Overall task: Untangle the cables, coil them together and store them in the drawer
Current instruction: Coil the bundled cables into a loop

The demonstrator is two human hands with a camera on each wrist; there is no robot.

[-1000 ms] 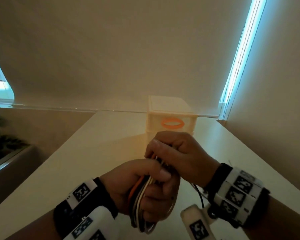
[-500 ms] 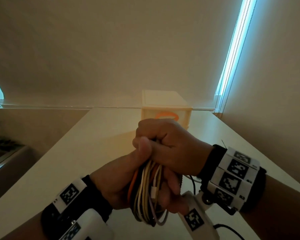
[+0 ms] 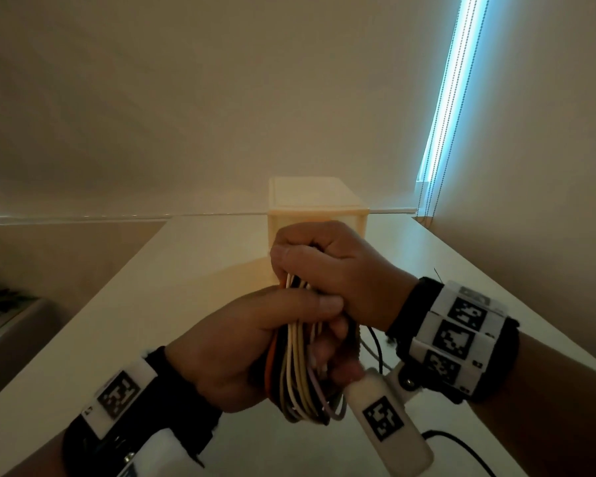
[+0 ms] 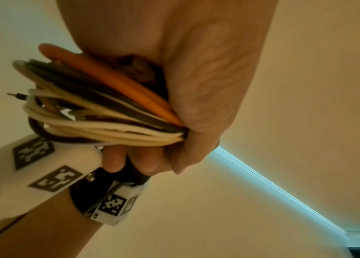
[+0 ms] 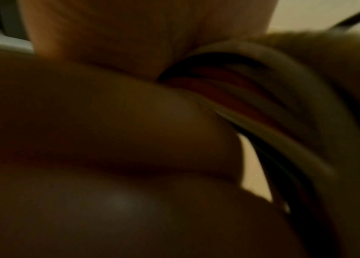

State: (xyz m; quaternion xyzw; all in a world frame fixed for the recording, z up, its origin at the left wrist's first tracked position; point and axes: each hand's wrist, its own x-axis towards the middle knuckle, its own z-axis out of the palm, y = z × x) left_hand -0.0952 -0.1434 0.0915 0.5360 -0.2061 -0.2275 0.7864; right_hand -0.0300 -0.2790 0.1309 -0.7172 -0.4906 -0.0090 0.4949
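A coil of cables (image 3: 298, 373), cream, orange, grey and black, hangs upright between both hands above the table. My left hand (image 3: 255, 346) grips the coil's middle, thumb laid across it. My right hand (image 3: 327, 266) is closed round the coil's top, fingers curled over the loops. In the left wrist view the cable coil (image 4: 99, 111) fans out from my left hand (image 4: 185, 87), an orange strand outermost. The right wrist view is dark and blurred, showing cable loops (image 5: 263, 108) against skin. Behind the hands stands the cream drawer box (image 3: 315, 208), its front mostly hidden.
The white table (image 3: 152, 304) runs back to a wall with a closed blind. A bead cord (image 3: 441, 132) hangs at the right by a bright window strip. A thin black wire (image 3: 461, 445) trails on the table near my right wrist.
My right hand has shifted its grip to the top of the coil and risen in front of the drawer box, hiding its orange handle. The left thumb now lies across the coil.
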